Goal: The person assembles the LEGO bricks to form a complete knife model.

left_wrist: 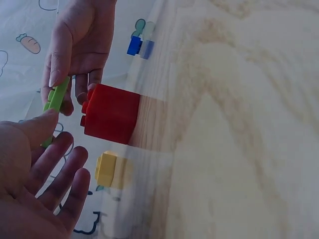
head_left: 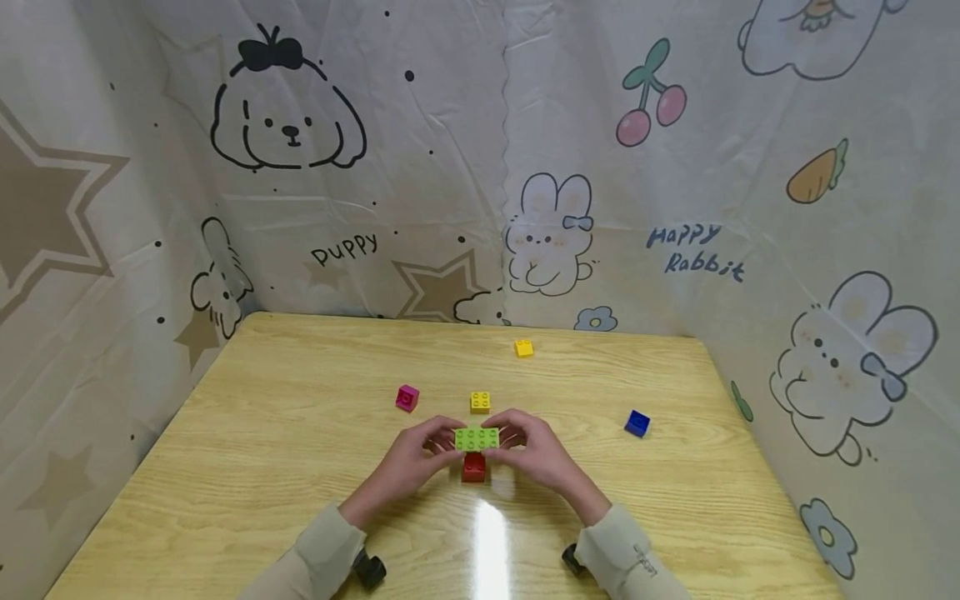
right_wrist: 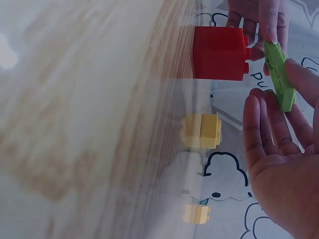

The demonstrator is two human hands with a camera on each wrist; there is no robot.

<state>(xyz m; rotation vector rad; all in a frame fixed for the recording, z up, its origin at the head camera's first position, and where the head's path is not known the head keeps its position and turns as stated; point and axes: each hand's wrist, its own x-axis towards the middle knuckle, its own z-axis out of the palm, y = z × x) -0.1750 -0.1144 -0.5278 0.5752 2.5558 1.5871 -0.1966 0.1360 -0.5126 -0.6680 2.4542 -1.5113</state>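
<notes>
In the head view, the green block (head_left: 477, 438) hides part of the red block (head_left: 473, 469); print (head_left: 643, 560) on the right sleeve (head_left: 611, 546) is too small to read, and the bottom edge cuts off the desk (head_left: 315, 367). The left wrist view's left edge crops the left grip (left_wrist: 27, 189); the right wrist view's right edge crops the right grip (right_wrist: 281, 179).

Plain brights against woodgrain and cartoon print

The lime-green building brick (head_left: 477, 439), red brick (head_left: 473, 469), magenta brick (head_left: 407, 398), dark-blue brick (head_left: 637, 423) and both yellow bricks (head_left: 480, 403) are each one plain colour. The tabletop (head_left: 315, 358) is honey-toned with streaked wood grain. The off-white cloth backdrop (head_left: 450, 192) carries brown stars (head_left: 438, 289), black dots (head_left: 409, 76), pink cherries (head_left: 633, 129), an orange carrot (head_left: 812, 177) and blue-bowed rabbits (head_left: 551, 242). The sleeves (head_left: 318, 550) are pale beige.
</notes>
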